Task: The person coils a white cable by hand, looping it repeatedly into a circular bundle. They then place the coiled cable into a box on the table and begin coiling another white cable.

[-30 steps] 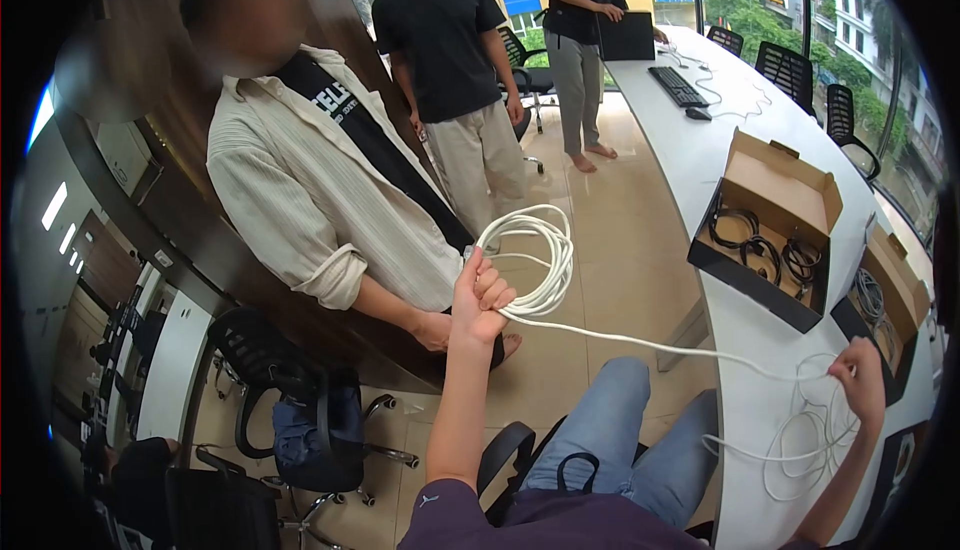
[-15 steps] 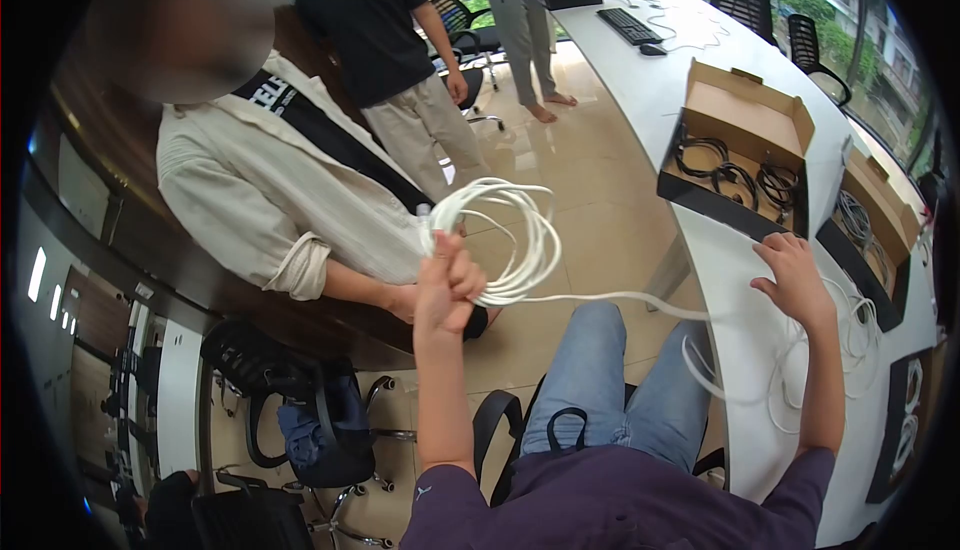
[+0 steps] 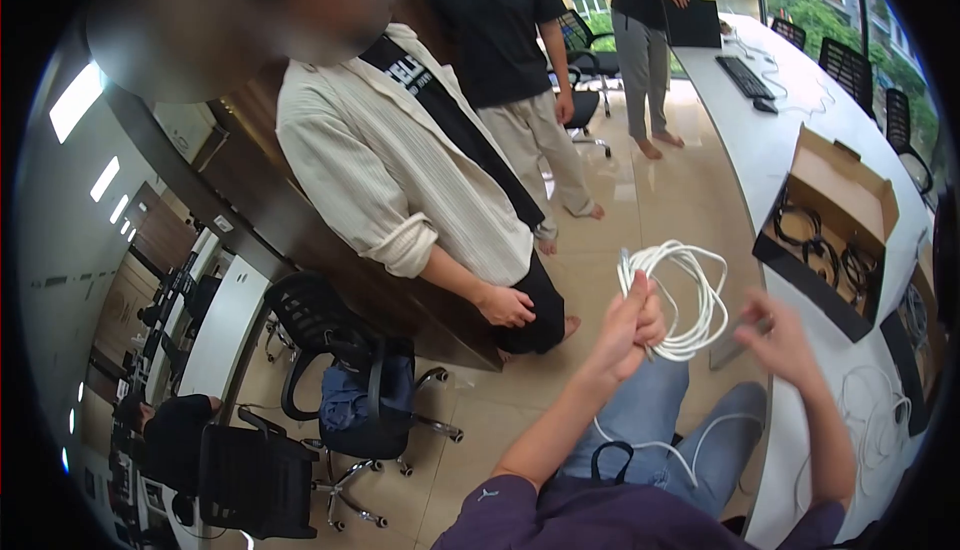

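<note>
My left hand [image 3: 632,328] is closed around a coil of white cable [image 3: 712,295], holding it above my lap. A plug end [image 3: 625,255] sticks up beside my thumb. From the coil a length of the same cable hangs down across my jeans and runs toward the table. My right hand [image 3: 778,338] is just right of the coil, near the table edge, apart from the loops. It is a little blurred, with fingers bent and thumb apart from them; I see nothing in it.
The white table [image 3: 745,140] on my right bears an open box [image 3: 830,280] of black cables, a second box [image 3: 915,340], loose white cable [image 3: 870,405] and a keyboard [image 3: 740,78]. A person in a cream shirt [image 3: 400,150] stands close ahead; others are behind. An office chair [image 3: 350,380] stands left.
My view has turned left. My left hand has brought the coil nearer to my right hand, the loops now looking tighter. My right hand has moved off the table edge toward the coil.
</note>
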Available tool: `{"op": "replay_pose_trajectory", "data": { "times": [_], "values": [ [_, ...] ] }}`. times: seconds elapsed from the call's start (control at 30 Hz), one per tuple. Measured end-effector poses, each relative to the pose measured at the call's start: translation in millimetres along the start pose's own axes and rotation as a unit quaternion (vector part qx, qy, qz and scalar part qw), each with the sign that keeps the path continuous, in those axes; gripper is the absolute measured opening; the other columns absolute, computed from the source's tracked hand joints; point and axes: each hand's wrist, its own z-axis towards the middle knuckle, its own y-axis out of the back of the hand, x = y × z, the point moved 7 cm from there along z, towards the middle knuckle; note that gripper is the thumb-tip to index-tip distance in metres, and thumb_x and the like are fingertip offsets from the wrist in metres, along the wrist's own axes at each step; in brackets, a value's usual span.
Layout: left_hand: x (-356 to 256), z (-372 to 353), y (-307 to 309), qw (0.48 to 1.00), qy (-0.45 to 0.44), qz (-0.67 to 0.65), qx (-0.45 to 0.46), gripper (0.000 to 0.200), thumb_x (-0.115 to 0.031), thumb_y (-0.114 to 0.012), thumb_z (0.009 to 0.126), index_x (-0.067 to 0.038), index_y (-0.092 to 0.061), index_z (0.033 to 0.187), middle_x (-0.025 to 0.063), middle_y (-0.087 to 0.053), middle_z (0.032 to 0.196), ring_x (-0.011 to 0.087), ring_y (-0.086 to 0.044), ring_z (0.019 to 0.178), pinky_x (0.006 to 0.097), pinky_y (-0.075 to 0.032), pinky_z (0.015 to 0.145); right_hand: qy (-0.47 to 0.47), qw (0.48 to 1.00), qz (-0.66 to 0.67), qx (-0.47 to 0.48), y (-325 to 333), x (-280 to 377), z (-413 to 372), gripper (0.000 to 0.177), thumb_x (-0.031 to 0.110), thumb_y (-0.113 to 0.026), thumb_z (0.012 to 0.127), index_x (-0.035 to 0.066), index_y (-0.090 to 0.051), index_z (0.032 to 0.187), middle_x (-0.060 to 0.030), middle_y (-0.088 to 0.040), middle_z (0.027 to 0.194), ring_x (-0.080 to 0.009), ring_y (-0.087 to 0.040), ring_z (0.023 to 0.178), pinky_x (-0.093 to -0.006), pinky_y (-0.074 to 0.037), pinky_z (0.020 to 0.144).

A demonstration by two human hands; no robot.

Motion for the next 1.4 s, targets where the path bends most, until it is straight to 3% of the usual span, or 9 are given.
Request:
{"op": "replay_pose_trajectory", "data": {
  "times": [0.1, 0.27, 0.3, 0.4, 0.5, 0.67, 1.13, 1.3, 1.4],
  "values": [
    [2.4, 7.0, -6.4, 0.998, -0.041, -0.051, -0.012, 0.036, -0.047, -0.039, 0.099, -0.012, -0.043, 0.092, -0.0069, -0.023, 0.055, 0.0051, -0.022, 0.043, 0.0224, -0.023, 0.045, 0.02, 0.983, 0.14, 0.117, -65.6, 13.6, -17.0, 0.099, 0.022, -0.078, 0.074, 0.001, -0.015, 0.148, -0.017, -0.043, 0.136, -0.0281, -0.044, 0.125, -0.0423, -0.04, 0.1],
    [-2.9, 10.3, -8.5, 0.99, -0.079, -0.109, -0.039, 0.036, -0.047, -0.037, 0.1, -0.014, -0.043, 0.088, -0.0066, -0.023, 0.053, 0.0059, -0.02, 0.042, 0.0223, -0.023, 0.045, -0.013, 0.914, 0.363, 0.181, -130.1, -2.6, -33.2, 0.118, 0.025, -0.078, 0.077, 0.001, 0.015, 0.145, -0.025, -0.035, 0.138, -0.033, -0.037, 0.131, -0.0452, -0.028, 0.11],
    [-4.2, 9.2, -6.7, 0.988, -0.077, -0.126, -0.037, 0.037, -0.048, -0.036, 0.1, -0.014, -0.043, 0.087, -0.0065, -0.023, 0.053, 0.0059, -0.02, 0.042, 0.0224, -0.023, 0.045, 0.026, 0.93, 0.332, 0.159, -130.1, -1.5, -31.6, 0.117, 0.02, -0.077, 0.077, 0.0, 0.016, 0.145, -0.0206, -0.051, 0.125, -0.0293, -0.05, 0.119, -0.042, -0.035, 0.106],
    [-6.5, 7.2, -2.1, 0.983, -0.064, -0.167, -0.036, 0.038, -0.048, -0.036, 0.1, -0.014, -0.044, 0.084, -0.0065, -0.023, 0.052, 0.0059, -0.019, 0.042, 0.0224, -0.024, 0.045, -0.01, 0.96, 0.238, 0.148, -129.0, -5.8, -34.0, 0.105, 0.012, -0.073, 0.078, -0.001, 0.007, 0.144, -0.0121, -0.062, 0.099, -0.0204, -0.061, 0.094, -0.0348, -0.046, 0.091],
    [-9.8, 4.6, 2.7, 0.98, -0.054, -0.19, -0.029, 0.039, -0.047, -0.035, 0.1, -0.013, -0.044, 0.084, -0.0064, -0.023, 0.052, 0.0059, -0.019, 0.042, 0.0224, -0.023, 0.045, -0.009, 0.943, 0.298, 0.146, -131.2, -15.9, -36.7, 0.065, 0.008, -0.065, 0.082, -0.002, -0.029, 0.136, -0.0018, -0.06, 0.079, -0.0111, -0.056, 0.071, -0.0259, -0.047, 0.071],
    [-21.7, 0.7, 7.6, 0.973, -0.033, -0.226, 0.022, 0.039, -0.047, -0.034, 0.1, -0.013, -0.044, 0.084, -0.0067, -0.022, 0.052, 0.0056, -0.019, 0.041, 0.0221, -0.023, 0.044, -0.081, 0.857, 0.348, 0.37, -142.2, -31.8, -62.9, 0.013, 0.01, -0.052, 0.09, 0.002, -0.059, 0.096, 0.0041, -0.053, 0.072, -0.0059, -0.048, 0.065, -0.0206, -0.04, 0.061],
    [-88.1, -33.3, 17.7, 0.997, -0.054, 0.015, 0.054, 0.041, -0.052, -0.037, 0.098, -0.012, -0.04, 0.088, -0.0071, -0.022, 0.053, 0.0053, -0.019, 0.042, 0.0226, -0.023, 0.045, -0.108, 0.709, 0.284, 0.637, -111.5, -7.2, -137.2, 0.022, 0.021, -0.044, 0.1, 0.001, -0.053, 0.103, 0.0028, -0.048, 0.069, -0.0075, -0.046, 0.063, -0.0229, -0.039, 0.062],
    [-89.3, -36.0, 19.5, 0.995, -0.038, 0.051, 0.078, 0.043, -0.053, -0.036, 0.097, -0.011, -0.04, 0.088, -0.0067, -0.022, 0.053, 0.0056, -0.019, 0.042, 0.0227, -0.023, 0.044, -0.049, 0.868, -0.011, 0.495, -71.8, -15.7, -114.5, 0.033, 0.035, -0.046, 0.098, 0.005, -0.058, 0.104, -0.0118, -0.062, 0.083, -0.0285, -0.062, 0.082, -0.0379, -0.047, 0.074],
    [-91.2, -34.3, 26.5, 0.997, -0.04, 0.005, 0.058, 0.043, -0.053, -0.036, 0.097, -0.011, -0.04, 0.088, -0.0069, -0.022, 0.053, 0.0054, -0.019, 0.042, 0.0226, -0.023, 0.044, -0.092, 0.886, -0.148, 0.43, -37.8, -6.7, -107.7, 0.035, 0.037, -0.047, 0.098, 0.004, -0.056, 0.104, -0.0099, -0.06, 0.082, -0.0224, -0.059, 0.077, -0.0353, -0.048, 0.072]
  ]
}}
